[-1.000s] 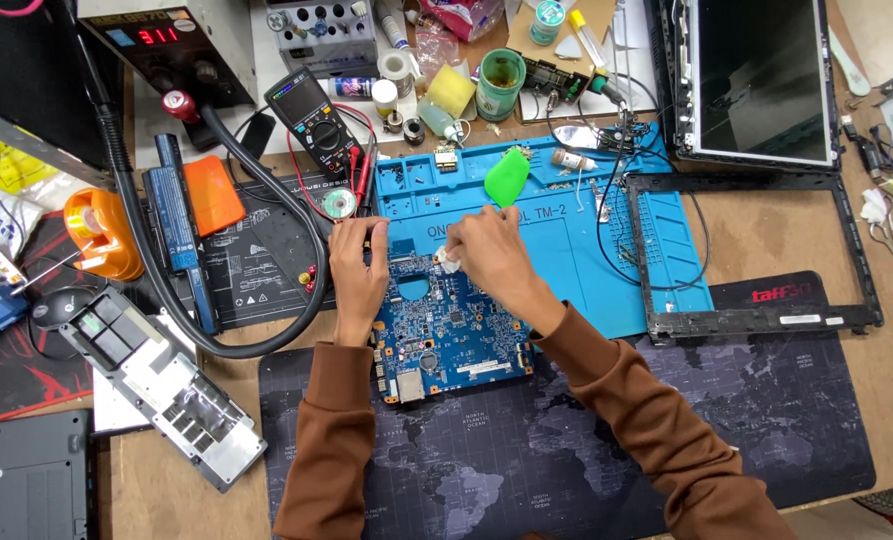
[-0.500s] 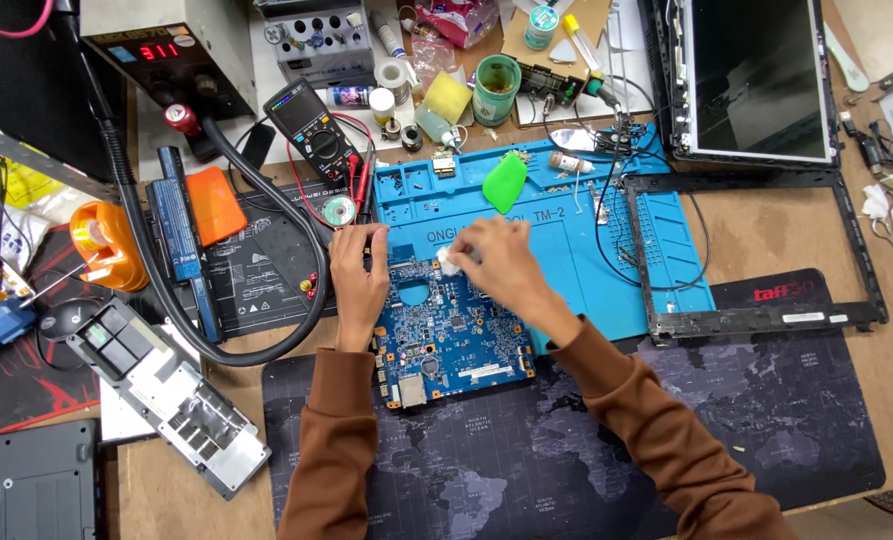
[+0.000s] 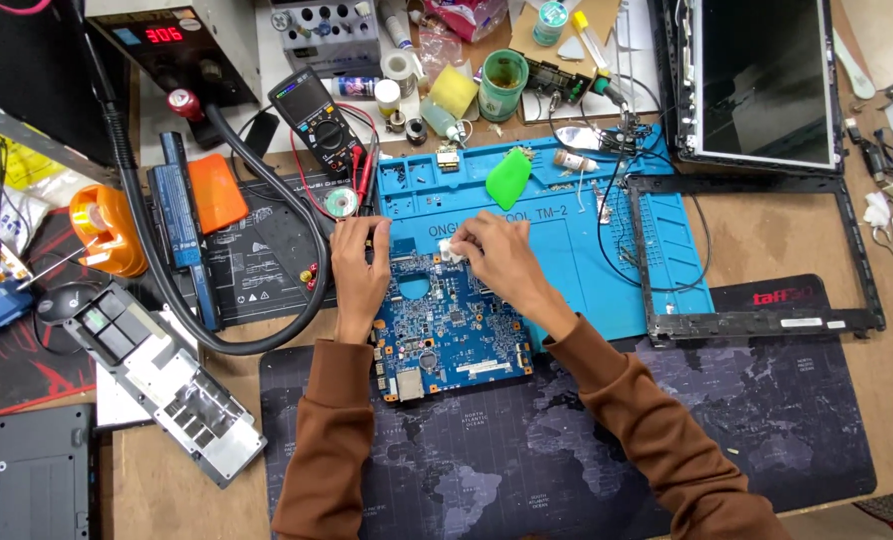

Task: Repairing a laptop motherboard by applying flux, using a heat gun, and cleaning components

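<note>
Blue flat circuit board under two hands: left hand gripping its edge, right hand pinching a white wad.

Single head cam, looks almost straight down on the counter from above the person. Mid distance: both forearms and the hands enter from the bottom edge, whole work area in frame. No second view, no overlap.

Place: electronics repair workshop | signs: multimeter, bench power supply, motherboard
</note>
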